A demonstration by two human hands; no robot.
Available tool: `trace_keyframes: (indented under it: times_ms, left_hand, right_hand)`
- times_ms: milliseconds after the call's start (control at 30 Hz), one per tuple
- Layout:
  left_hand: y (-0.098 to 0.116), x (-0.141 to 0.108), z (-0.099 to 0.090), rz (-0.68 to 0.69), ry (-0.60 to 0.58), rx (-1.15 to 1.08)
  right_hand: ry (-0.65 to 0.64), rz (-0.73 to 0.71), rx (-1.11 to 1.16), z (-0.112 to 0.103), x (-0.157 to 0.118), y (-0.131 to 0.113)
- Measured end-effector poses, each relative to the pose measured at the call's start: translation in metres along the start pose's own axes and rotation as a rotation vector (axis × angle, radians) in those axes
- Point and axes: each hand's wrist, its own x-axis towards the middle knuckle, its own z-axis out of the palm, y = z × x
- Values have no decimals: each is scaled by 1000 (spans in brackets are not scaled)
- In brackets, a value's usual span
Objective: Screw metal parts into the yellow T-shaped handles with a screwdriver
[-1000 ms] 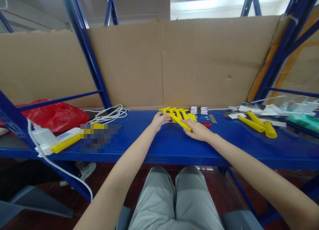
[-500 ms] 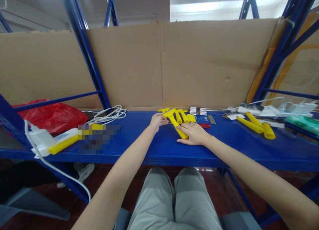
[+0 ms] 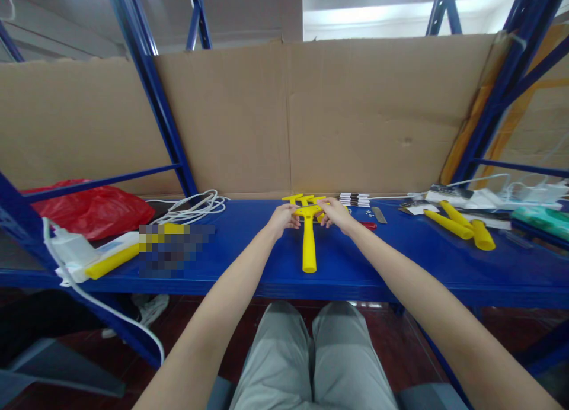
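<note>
Both hands hold a yellow T-shaped scraper [image 3: 309, 247] by its wide head, its round handle pointing toward me over the blue table. My left hand [image 3: 283, 217] is closed on the left end of the head. My right hand [image 3: 334, 213] pinches the right end. Behind the head lie more yellow T-shaped pieces [image 3: 293, 198], partly hidden by the scraper and my fingers. Right of my right hand are a red-handled tool [image 3: 368, 225], a flat metal blade [image 3: 379, 215] and some tiny metal parts [image 3: 368, 212].
A stack of small white packs [image 3: 354, 200] stands near the cardboard wall [image 3: 355, 114]. Several yellow handles [image 3: 448, 223] lie at the right. At the left are a coiled white cable [image 3: 200, 207], a power strip [image 3: 80, 250] and a red plastic bag [image 3: 89, 208].
The scraper has turned from slanting to pointing straight toward me. My right hand has moved from its handle up to the right end of the head; my left hand stays at the left end.
</note>
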Motion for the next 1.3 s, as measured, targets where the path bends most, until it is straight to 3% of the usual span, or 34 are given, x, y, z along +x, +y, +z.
trace_keyframes:
  times_ms: [133,233,467,700,800,1000,1167,1233,1300]
  left_hand:
    - [1,-4,2,6,-63,87]
    - [2,-7,3,29,-74,115]
    - [5,-10,-1,27,-167,-22]
    - [-3,-14,5,2,-462,-61]
    - [-6,-18,12,-3,-544,-29]
    - [-1,-19,14,19,-449,65]
    - [4,-15,7,5,-381,126]
    - [6,-13,4,8,-304,110]
    - [8,-11,1,34,-197,80]
  right_hand:
    - [56,11,174,3,-2,9]
    - [0,51,317,-2,-7,17]
    - [-24,118,537,-3,-12,16]
    - [-19,58,621,-3,-9,18]
    - [-60,34,468,-1,-10,20]
    - [-13,-70,-58,0,-3,27]
    - [220,-368,-467,-27,9,30]
    - [249,-357,-605,-42,11,30]
    - [183,-311,-761,-55,9,31]
